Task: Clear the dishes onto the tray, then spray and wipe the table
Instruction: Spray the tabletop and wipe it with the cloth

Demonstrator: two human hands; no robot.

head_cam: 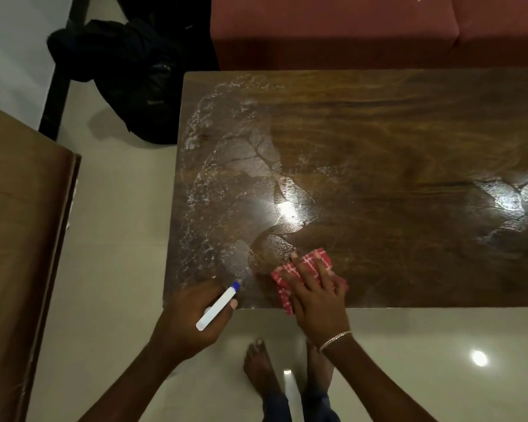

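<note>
A dark wooden table (378, 141) fills the middle and right of the head view. Wet spray streaks cover its left part, and another wet patch shines at the right edge. My right hand (317, 296) lies flat on a red and white checked cloth (313, 258), pressing it onto the table near the front edge. My left hand (185, 318) grips a white spray bottle (218, 306) with a blue nozzle, which points at the table's front left corner. No dishes or tray are in view.
A red sofa (348, 32) stands behind the table. A black bag (128, 74) lies on the pale tiled floor at the far left. A brown wooden surface (22, 223) borders the left. My bare feet (262, 370) stand by the table's front edge.
</note>
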